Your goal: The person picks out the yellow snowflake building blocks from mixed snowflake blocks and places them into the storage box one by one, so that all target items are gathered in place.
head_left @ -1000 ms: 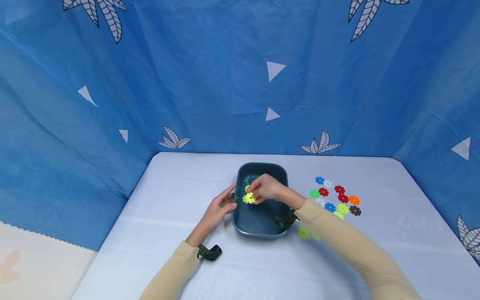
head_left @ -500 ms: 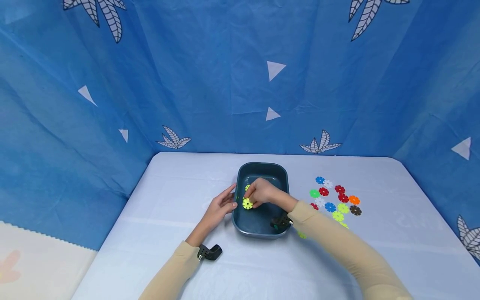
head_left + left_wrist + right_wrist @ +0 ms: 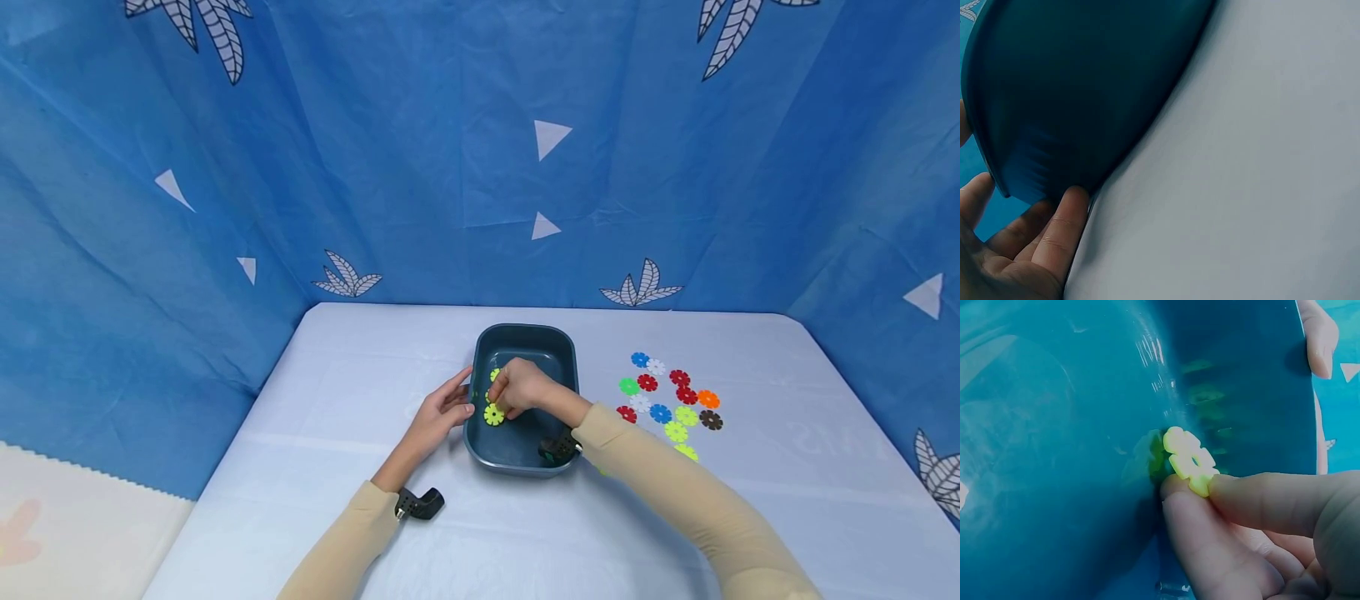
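Note:
A dark teal plastic bin (image 3: 542, 343) stands on the white-covered table. Inside it, my right hand (image 3: 527, 387) pinches a yellow flower-shaped disc (image 3: 1190, 457) between thumb and fingertip, low by the left wall. Behind the held piece, another yellow disc (image 3: 496, 374) shows by the same wall, and a further one is mostly covered by my fingers. My left hand (image 3: 439, 414) rests against the outside of the bin's left wall. In the left wrist view its fingers (image 3: 1063, 234) are extended along the wall.
Right of the bin lie several loose notched discs, among them an orange one (image 3: 708, 400), a brown one (image 3: 711, 421), a blue one (image 3: 661, 413) and a yellow-green one (image 3: 676, 431). My right sleeve (image 3: 660, 475) crosses in front of them. A blue curtain (image 3: 465, 150) hangs behind the table.
My right hand has moved slightly left and toward me inside the bin, carrying the pinched yellow disc lower along the left wall. The left hand and bin have stayed put.

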Motion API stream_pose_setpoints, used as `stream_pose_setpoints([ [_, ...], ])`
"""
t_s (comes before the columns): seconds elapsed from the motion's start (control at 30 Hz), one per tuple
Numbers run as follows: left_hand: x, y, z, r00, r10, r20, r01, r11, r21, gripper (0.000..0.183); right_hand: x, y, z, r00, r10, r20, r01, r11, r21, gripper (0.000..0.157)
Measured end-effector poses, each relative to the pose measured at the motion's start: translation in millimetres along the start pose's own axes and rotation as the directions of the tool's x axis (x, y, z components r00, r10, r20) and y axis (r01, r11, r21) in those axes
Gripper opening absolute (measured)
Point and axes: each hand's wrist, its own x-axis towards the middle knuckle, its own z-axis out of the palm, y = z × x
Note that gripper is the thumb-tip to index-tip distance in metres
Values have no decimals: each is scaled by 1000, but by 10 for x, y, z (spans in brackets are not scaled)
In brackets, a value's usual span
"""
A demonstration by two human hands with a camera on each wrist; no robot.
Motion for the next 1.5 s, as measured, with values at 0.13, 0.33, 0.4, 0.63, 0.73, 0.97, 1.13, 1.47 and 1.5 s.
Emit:
stream_pose_setpoints([
  [0.13,4,10,3,1000,-7,3,7,1000,3,66,13,3,4,1000,2,-4,-2,1000,-2,11],
  [0.33,1,15,6,1000,-10,4,10,1000,10,66,14,-5,0,1000,3,-11,-4,1000,-9,10],
  [0.4,-1,18,5,1000,-10,5,10,1000,10,66,10,-9,-6,1000,3,-13,-3,1000,-15,10],
  [0.63,-6,35,0,1000,-6,9,6,1000,6,66,21,11,-16,1000,-2,-17,1,1000,-20,12],
  [0.73,-4,29,-2,1000,-4,10,4,1000,4,66,21,8,-19,1000,7,-22,-7,1000,-18,13],
  [0.97,-2,8,-10,1000,-3,10,3,1000,4,66,26,6,-28,1000,12,-27,-12,1000,-12,13],
  [1.13,-8,12,-7,1000,-6,3,6,1000,11,66,30,14,-32,1000,12,-24,-12,1000,-6,12],
  [1.47,-7,21,-6,1000,-5,-1,5,1000,14,66,6,11,-48,1000,-1,-26,1,1000,-2,10],
  [1.5,-6,23,-5,1000,-6,-1,6,1000,15,66,1,12,-51,1000,-3,-26,3,1000,-1,10],
])
